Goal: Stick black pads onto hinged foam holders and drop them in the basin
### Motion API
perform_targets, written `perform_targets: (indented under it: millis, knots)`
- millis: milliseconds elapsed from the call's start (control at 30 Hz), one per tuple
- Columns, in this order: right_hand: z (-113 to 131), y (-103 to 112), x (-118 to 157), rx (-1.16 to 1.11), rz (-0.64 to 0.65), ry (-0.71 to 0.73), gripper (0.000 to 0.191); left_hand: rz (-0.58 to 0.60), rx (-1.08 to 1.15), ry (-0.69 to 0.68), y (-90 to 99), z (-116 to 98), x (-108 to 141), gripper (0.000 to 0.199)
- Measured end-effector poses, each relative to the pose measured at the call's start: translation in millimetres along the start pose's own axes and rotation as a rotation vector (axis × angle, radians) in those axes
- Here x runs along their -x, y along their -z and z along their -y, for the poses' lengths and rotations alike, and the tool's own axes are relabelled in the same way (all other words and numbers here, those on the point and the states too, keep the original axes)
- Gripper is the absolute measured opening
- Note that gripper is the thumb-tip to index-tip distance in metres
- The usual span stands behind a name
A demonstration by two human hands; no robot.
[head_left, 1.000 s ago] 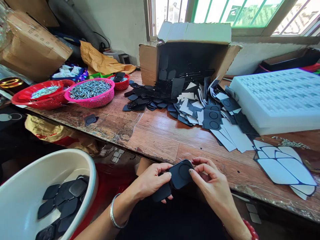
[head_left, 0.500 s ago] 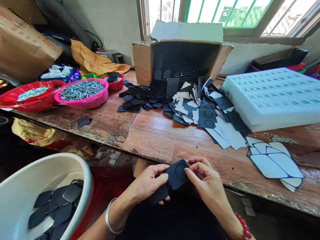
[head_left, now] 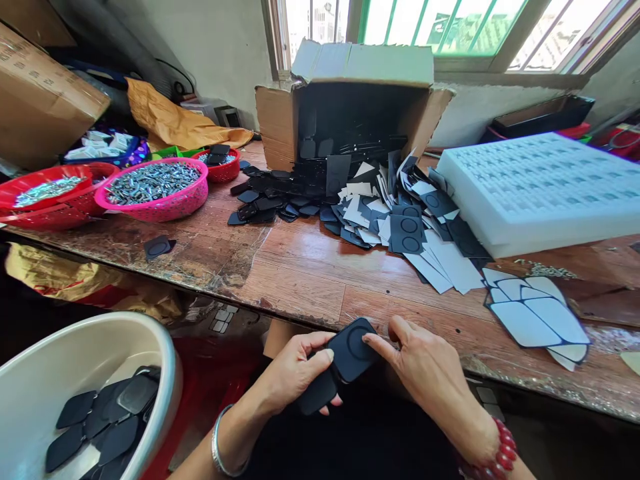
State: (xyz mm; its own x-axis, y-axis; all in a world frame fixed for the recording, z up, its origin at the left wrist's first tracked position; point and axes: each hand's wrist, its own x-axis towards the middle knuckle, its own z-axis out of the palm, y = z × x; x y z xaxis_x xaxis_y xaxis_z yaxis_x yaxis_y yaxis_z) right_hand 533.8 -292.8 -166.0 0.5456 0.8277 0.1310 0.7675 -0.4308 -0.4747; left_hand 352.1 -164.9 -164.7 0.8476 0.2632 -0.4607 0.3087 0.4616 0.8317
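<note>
Your left hand (head_left: pixel 294 370) is gripping two black plates (head_left: pixel 349 363) just off the desk's (head_left: pixel 295 287) front edge; your right hand (head_left: pixel 433 370), clasping nothing visible, is seemingly smoothing the ring (head_left: pixel 357 339), probably needing steady support next

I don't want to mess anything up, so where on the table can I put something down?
The biggest bare patch of table lies between the black pieces and the left hand. A narrower one runs between those pieces and the pink basket. It's crowded in front of the cardboard box, with the card heap up to the foam block.
</note>
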Motion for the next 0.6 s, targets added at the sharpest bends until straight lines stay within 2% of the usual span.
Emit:
perform_targets:
  millis: [133,200,333,433,500,533,600]
  knots:
    - [9,-2,0,-0.457,0.145,-0.042,0.038,-0.002,0.001,-0.055,-4.2,0,-3,0.049]
    - [15,-8,1,-0.605,0.160,-0.051,0.032,0.012,-0.014,-0.070,-8.8,3,-3,0.044]
    - [20,-27,-4,-0.860,0.177,-0.215,0.047,-0.026,0.047,-0.100,-13.4,13,-6,0.049]
    - [22,-38,-14,-1.077,0.236,-0.391,0.055,-0.097,0.071,-0.117,5.9,14,0,0.056]
    - [22,-41,-20,-1.153,0.247,-0.447,0.058,-0.258,0.065,-0.163,32.4,7,19,0.055]
    - [22,-42,-22,-1.164,0.249,-0.439,0.058,-0.401,0.068,-0.208,47.7,2,34,0.053]
    - [18,-44,-24,-1.124,0.238,-0.351,0.056,-0.775,0.058,-0.311,76.8,-6,73,0.049]
